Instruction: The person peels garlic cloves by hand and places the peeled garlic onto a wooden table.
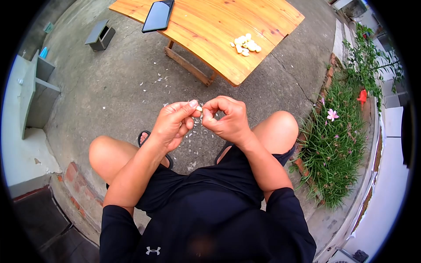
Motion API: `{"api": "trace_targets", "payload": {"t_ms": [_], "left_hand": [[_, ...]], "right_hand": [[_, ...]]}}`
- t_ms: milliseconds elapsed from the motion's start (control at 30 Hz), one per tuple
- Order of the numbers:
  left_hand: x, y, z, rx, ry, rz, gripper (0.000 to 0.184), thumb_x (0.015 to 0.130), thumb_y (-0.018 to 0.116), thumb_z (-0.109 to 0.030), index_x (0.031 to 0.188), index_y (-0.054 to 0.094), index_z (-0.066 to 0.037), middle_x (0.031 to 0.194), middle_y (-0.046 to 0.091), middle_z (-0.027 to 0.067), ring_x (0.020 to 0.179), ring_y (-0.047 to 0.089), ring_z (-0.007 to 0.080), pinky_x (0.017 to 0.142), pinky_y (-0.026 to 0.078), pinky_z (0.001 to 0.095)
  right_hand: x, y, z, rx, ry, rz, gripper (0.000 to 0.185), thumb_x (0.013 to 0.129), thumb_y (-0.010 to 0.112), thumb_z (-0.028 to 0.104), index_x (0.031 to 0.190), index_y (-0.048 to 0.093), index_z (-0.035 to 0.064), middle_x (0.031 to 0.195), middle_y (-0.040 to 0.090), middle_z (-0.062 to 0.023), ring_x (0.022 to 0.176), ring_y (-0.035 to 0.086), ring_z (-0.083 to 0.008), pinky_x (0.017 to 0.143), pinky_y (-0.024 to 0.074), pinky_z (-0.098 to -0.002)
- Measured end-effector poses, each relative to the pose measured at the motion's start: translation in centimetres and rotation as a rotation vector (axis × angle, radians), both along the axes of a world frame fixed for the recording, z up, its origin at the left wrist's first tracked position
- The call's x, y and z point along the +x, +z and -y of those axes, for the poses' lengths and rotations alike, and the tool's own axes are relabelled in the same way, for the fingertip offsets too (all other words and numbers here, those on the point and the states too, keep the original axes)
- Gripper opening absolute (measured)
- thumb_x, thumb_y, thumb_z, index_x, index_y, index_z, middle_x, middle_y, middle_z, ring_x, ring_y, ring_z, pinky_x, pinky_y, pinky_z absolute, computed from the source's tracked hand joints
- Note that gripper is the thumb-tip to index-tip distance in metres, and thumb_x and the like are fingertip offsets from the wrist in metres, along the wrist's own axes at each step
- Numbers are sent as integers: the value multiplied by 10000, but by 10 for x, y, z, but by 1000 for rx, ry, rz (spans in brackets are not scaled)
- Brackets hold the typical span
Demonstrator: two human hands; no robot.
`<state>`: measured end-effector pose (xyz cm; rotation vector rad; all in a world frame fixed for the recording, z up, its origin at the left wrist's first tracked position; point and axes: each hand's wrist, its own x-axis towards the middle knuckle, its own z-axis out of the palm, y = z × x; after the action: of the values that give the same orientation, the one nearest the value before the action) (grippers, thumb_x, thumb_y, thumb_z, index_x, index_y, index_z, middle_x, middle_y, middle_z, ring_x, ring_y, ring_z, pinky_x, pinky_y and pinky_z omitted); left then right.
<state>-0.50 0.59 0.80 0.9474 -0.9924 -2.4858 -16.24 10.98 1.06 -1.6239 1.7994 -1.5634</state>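
Note:
Between the thumb and fingers of my left hand is a small pale clove, which looks like garlic. My right hand is just to the right of it, thumb and index finger pressed together at the clove's edge; whether they grip a bit of skin is too small to tell. Both hands are above the ground between my knees. Beyond them, a small heap of pale peeled cloves lies near the front right of the wooden table.
A black phone lies at the table's left edge. Bits of pale skin are scattered on the concrete ground. A grey box stands at the back left. Grassy plants with pink flowers grow at the right.

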Motion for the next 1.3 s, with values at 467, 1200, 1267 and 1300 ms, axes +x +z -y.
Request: {"api": "trace_targets", "payload": {"t_ms": [467,1200,1267,1300], "left_hand": [[4,-9,0,65,-37,-111,140,972,681,-84,1104,667,-39,863,695,16,544,536,19,394,363,140],[2,-11,2,132,-1,-167,164,1003,636,-98,1160,681,-109,750,644,47,451,422,37,362,263,182],[1,-11,2,122,7,-154,162,998,644,-99,1154,688,-113,721,633,42,441,416,38,361,259,184],[1,-12,2,116,15,-144,163,997,646,-99,1153,690,-113,724,636,43,442,420,38,361,260,183]], "right_hand": [[-1,0,1,-52,-21,-79,114,759,761,22,829,672,28,727,654,-64,621,657,-153,577,543,-282],[-5,6,0,-135,69,-41,176,756,764,-49,918,741,17,806,691,-92,670,660,-154,607,532,-270],[-5,7,0,-141,70,-53,177,752,767,-52,913,743,18,799,692,-91,661,661,-152,596,531,-268],[-5,7,0,-144,71,-59,176,752,767,-54,910,743,18,795,692,-90,657,661,-151,595,532,-268]]}}
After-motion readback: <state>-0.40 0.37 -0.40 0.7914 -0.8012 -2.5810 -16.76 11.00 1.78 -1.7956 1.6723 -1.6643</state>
